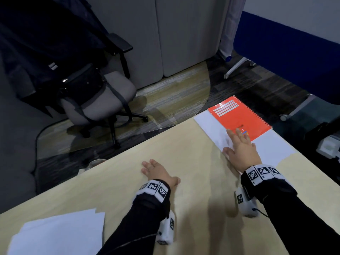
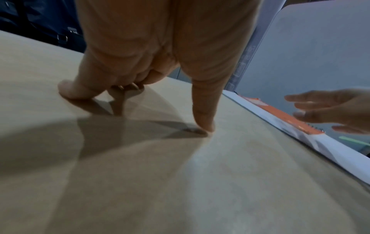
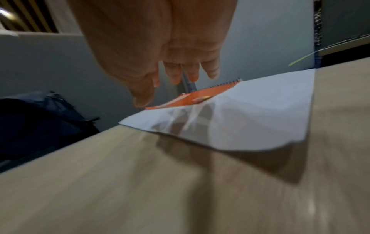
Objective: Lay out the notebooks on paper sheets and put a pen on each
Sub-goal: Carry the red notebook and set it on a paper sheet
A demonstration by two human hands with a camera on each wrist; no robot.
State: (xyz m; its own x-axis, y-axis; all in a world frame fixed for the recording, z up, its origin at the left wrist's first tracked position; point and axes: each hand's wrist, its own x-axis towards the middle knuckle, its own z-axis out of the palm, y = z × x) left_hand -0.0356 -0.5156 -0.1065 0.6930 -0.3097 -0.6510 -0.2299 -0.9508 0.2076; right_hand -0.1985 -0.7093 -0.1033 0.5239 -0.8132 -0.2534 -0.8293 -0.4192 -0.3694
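Note:
An orange spiral notebook (image 1: 239,118) lies on a white paper sheet (image 1: 272,148) at the far right corner of the table (image 1: 128,190). My right hand (image 1: 235,142) hovers open above the sheet, its spread fingers over the notebook's near edge and not touching it. The right wrist view shows this hand (image 3: 170,76) held above the paper (image 3: 250,114), casting a shadow on it, with the notebook (image 3: 200,96) beyond. My left hand (image 1: 158,170) is open and rests on its fingertips on bare table; its thumb (image 2: 202,123) presses the wood. No pen is in view.
More white sheets (image 1: 58,234) lie at the table's near left. Beyond the table's diagonal far edge stands an office chair (image 1: 103,100) with a black bag and a dark coat. Grey cabinets (image 1: 165,34) stand behind, and a white device (image 1: 329,146) sits low at the right.

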